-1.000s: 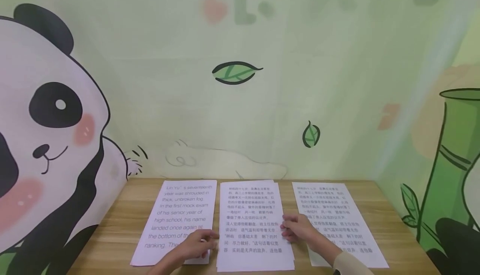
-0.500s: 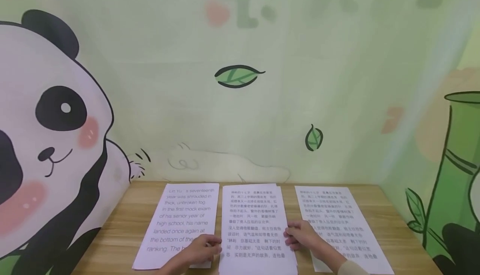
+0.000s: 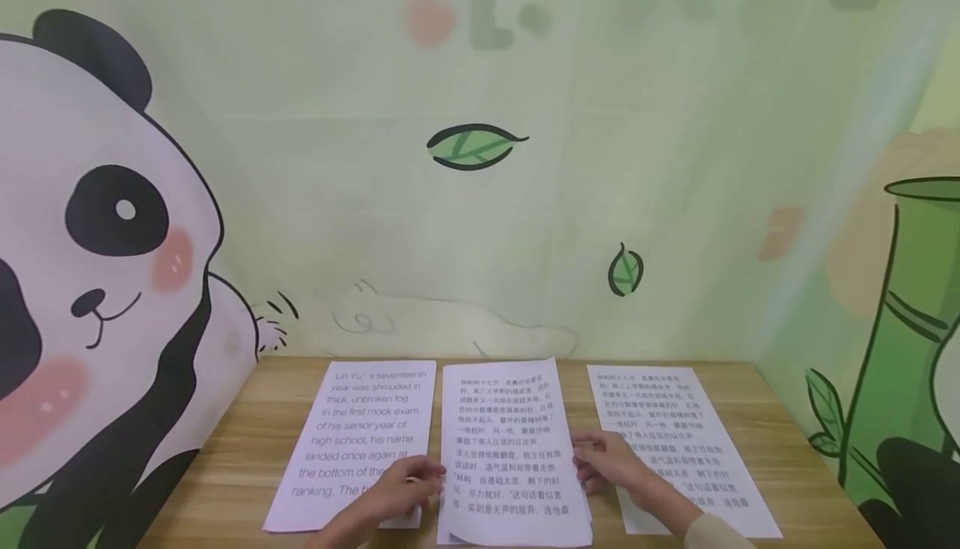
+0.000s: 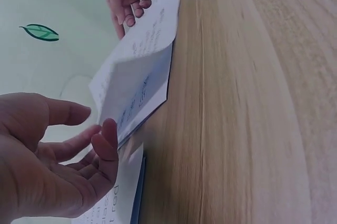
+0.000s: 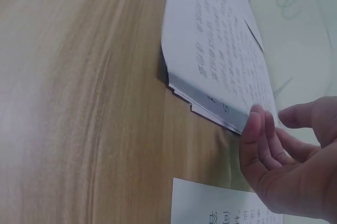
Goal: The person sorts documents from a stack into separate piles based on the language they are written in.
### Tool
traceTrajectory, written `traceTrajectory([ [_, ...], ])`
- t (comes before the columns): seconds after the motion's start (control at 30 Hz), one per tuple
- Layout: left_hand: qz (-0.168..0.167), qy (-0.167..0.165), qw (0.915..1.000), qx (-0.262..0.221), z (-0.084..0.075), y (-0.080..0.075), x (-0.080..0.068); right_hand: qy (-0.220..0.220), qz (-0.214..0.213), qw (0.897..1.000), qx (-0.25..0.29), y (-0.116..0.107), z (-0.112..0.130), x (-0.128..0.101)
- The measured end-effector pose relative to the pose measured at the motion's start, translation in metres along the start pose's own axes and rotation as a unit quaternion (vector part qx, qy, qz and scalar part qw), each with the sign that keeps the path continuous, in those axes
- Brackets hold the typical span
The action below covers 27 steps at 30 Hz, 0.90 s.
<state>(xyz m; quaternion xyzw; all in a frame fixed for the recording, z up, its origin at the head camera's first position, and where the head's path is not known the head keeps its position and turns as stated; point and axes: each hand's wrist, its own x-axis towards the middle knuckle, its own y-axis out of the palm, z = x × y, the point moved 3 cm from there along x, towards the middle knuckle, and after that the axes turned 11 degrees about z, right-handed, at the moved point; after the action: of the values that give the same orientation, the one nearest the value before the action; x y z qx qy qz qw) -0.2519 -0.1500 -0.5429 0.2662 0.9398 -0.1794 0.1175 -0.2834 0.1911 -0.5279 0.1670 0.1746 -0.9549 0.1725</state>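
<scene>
In the head view, I had the stack [image 3: 510,457] mid-table, its top close to the far edge of the table [image 3: 255,416], between the left page [image 3: 367,424] and right page [image 3: 648,407]. In the left wrist view, my left hand [image 4: 63,161] was half-curled, thumb apart, pinching nothing, beside the bowed top sheet [image 4: 137,50]. In the right wrist view, my right hand [image 5: 289,166] matched it, fingertips seemingly against the stack's uneven side. I judged the paper light, limp, slippery and easily creased, best taken by both long edges.
</scene>
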Motion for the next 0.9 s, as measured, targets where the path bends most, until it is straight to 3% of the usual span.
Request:
traceTrajectory([
  [0.2,-0.004,-0.011,0.999,-0.043,-0.009,0.003,0.005,0.008,-0.014,1.0,-0.002,-0.005,0.001,0.001],
  [0.33,0.0,-0.005,0.9987,-0.05,-0.008,0.006,0.008,-0.013,0.024,1.0,0.012,-0.004,-0.001,0.0],
  [0.53,0.006,-0.038,0.9984,-0.042,-0.007,0.012,0.009,-0.017,0.066,0.998,0.007,-0.002,-0.004,-0.001],
  [0.67,0.007,-0.055,0.9974,-0.046,-0.003,0.013,0.011,0.0,0.065,0.998,0.0,-0.002,-0.006,0.0],
  [0.9,0.0,-0.044,0.9978,-0.05,-0.003,0.016,0.01,0.024,0.044,0.999,-0.006,-0.002,-0.008,0.004],
])
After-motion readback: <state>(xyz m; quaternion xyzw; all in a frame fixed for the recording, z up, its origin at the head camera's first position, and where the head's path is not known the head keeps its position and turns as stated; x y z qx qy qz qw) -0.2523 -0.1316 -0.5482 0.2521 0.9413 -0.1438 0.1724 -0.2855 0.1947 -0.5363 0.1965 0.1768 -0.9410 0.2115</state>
